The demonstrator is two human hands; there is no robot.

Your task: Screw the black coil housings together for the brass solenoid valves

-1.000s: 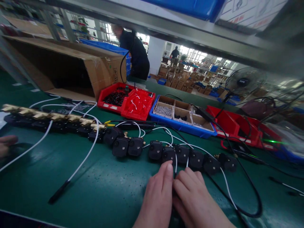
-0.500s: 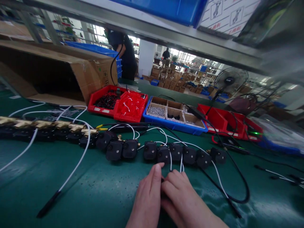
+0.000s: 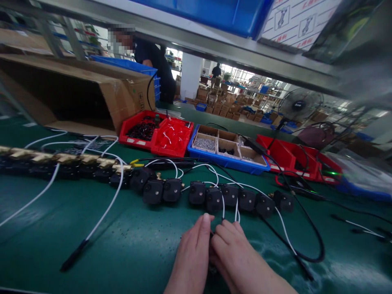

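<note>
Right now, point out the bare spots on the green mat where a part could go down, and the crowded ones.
Bare green mat lies between the white cable with black tip, the row of black valve blocks and the left hand. Another bare patch lies right of the looping black cable. It is crowded behind the blocks, toward the red parts bins and blue divided tray.

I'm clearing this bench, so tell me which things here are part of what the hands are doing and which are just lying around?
In hand: left hand, right hand, thin white wires, black parts.
Lying about: cardboard box, red bins, blue tray, fan.
</note>
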